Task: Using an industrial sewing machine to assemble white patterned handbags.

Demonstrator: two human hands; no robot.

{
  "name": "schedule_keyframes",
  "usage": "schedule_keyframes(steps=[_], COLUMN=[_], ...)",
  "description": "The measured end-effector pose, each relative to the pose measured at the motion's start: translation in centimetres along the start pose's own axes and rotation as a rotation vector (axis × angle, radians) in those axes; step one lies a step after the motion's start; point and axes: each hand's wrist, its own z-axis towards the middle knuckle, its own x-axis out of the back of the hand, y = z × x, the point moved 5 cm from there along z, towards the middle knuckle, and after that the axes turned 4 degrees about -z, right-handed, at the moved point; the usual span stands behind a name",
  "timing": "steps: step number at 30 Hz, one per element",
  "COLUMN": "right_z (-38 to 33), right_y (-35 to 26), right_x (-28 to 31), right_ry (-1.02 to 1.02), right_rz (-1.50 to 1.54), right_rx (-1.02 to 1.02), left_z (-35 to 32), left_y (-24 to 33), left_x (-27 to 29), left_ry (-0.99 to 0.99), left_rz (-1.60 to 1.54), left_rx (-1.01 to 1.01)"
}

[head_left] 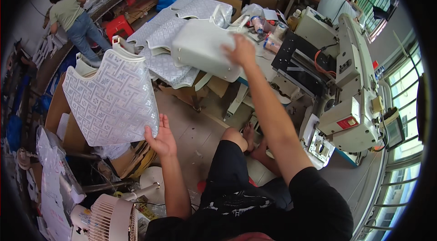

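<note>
At the left, a white and silver patterned handbag (109,99) with a cut-out top edge sits tilted over a cardboard box. Beside its lower right corner is my left hand (163,138), palm up, fingers stretched out and thumb against the bag's edge. Farther off, my right hand (242,52) is at the side of a plain white handbag (200,49), which lies on its side with small studs showing on its base. Motion smears the right fingers, so their grip is unclear. More patterned handbags (157,29) lie piled behind and under the white one.
A large sewing machine (355,81) stands at the right, near barred windows. Thread spools (273,40) lie on the worktable. A fan (109,218) is close at lower left, a red stool (119,27) farther back. Two other people work in the background.
</note>
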Motion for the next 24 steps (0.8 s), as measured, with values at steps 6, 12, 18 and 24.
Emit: schedule_keyframes(steps=[6,12,18,24], right_z=[-5.5,-12.7,-20.3,-22.6], right_y=[-1.0,-1.5,-2.8,-5.8], right_x=[-2.6,3.1,10.3,14.9], right_ry=[0.004,0.133,-0.335,-0.297], right_rz=[-0.011,0.285,0.728,0.882], right_rx=[0.031,0.14,-0.025,0.026], left_z=[-0.4,1.5,2.5,-1.4], left_y=[-1.8,-3.5,-5.4,-8.9], left_x=[0.2,0.3,-5.9,-7.7], left_ry=[0.141,0.123,-0.081,-0.297], left_rz=[0.052,0.112,0.165,0.198], left_rx=[0.039,0.007,-0.013,0.1])
